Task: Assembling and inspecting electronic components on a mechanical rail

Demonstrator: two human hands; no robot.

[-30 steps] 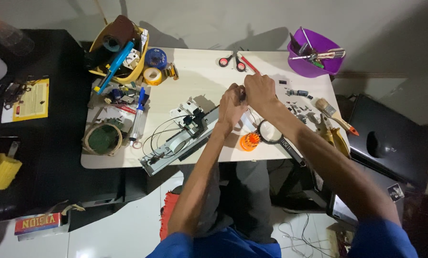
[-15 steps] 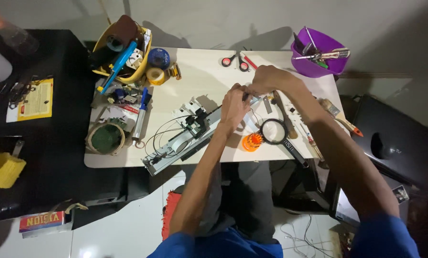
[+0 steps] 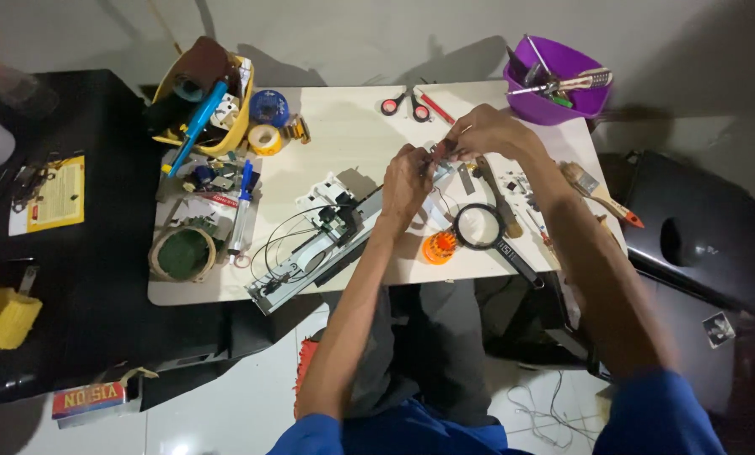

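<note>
Overhead, both hands meet above a cream table (image 3: 352, 143). Left hand (image 3: 407, 181) and right hand (image 3: 487, 133) pinch a small dark part (image 3: 441, 152) between fingertips, just above a long metal mechanism (image 3: 327, 240). Nearby lie a magnifying glass (image 3: 483, 229), red-handled scissors (image 3: 404, 104) and a purple bowl (image 3: 554, 105) of tools.

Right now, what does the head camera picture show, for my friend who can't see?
Two hands pinch a small part together above a white table. Nearby lie a long metal frame, a magnifying glass, scissors and a purple bowl.
</note>
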